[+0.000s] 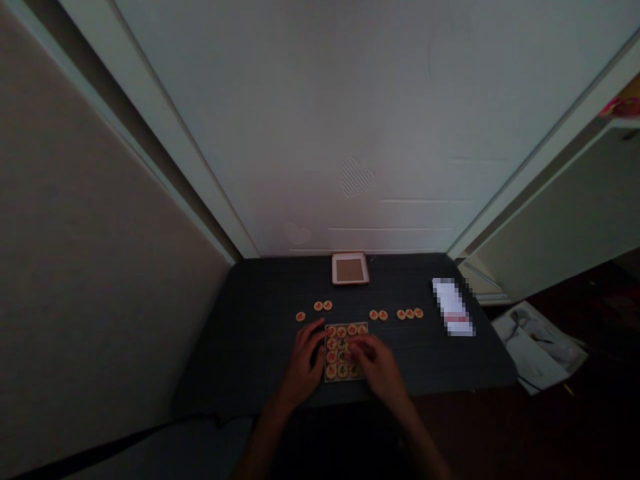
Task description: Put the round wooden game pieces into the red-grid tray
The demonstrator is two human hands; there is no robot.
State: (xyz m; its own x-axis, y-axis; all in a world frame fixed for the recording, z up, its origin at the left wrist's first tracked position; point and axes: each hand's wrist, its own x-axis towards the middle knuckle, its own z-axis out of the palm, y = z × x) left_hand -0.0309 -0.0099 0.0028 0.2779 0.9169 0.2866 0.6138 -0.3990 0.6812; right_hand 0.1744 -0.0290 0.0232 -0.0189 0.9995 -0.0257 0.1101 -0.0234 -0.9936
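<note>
A shallow square box (346,381) stands near the front of the dark table, with round wooden Chinese chess pieces (343,370) lying in rows inside it, marked in red or black. My left hand (304,357) rests at the box's left side, fingers apart, its index fingertip by the upper left corner. Over the box's right part is my right hand (379,363), thumb and fingers pinched on a chess piece that they mostly cover. This hand also hides some of the right-hand pieces.
Behind the box lie loose Chinese chess pieces: a pair (323,306), a single one (301,317), another pair (379,315) and a row of three (410,314). A box lid (350,254) stands by the wall. A lit phone (453,307) lies right on the table (240,333).
</note>
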